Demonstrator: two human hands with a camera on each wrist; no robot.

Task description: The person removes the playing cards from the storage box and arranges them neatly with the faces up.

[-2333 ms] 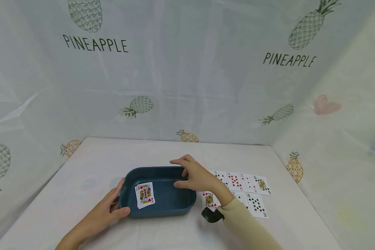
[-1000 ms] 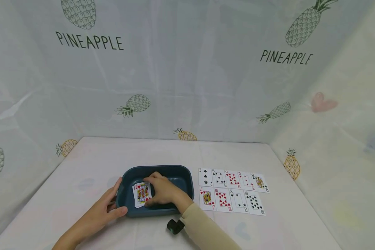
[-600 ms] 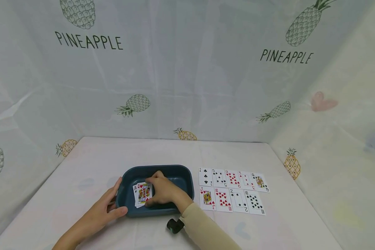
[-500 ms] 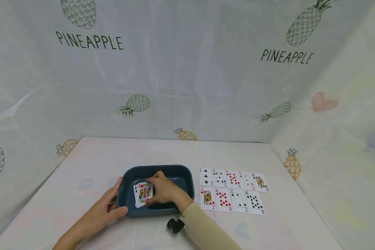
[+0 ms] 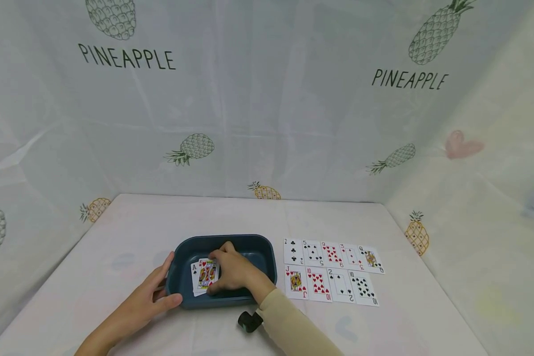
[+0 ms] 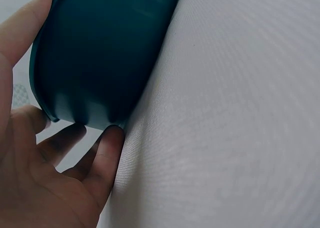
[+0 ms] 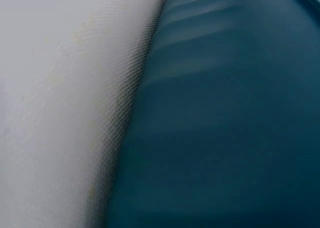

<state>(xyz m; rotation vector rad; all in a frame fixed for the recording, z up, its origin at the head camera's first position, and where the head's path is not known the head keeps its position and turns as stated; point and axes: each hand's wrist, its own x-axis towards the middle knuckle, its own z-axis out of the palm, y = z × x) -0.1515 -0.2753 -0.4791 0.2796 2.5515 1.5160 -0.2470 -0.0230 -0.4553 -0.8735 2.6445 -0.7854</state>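
At the tray's left end, my left hand [image 5: 144,301] grips the dark blue tray [image 5: 227,302], thumb on the near side. In the left wrist view the fingertips of the left hand [image 6: 55,178] touch the tray's end wall. Inside the tray, my right hand [image 5: 234,273] pinches a king of hearts playing card [image 5: 206,274] between thumb at the near edge and a finger at the far edge. Left of it shows a strip of an ace [image 5: 195,274] beneath. The right wrist view has only the tray's outer wall [image 7: 215,128] and tablecloth, no hand.
Right of the tray, playing cards [image 5: 295,282] lie face up in two rows, a far row and a near row. A white cloth covers the table [image 5: 338,217]. Behind it hangs a pineapple-print sheet [image 5: 267,99]. A black device [image 5: 249,321] sits at the right wrist.
My right hand came from the tray's right side onto the stack and took hold of the king. The king has slid slightly right, baring the ace's corner. The left hand stays on the tray.
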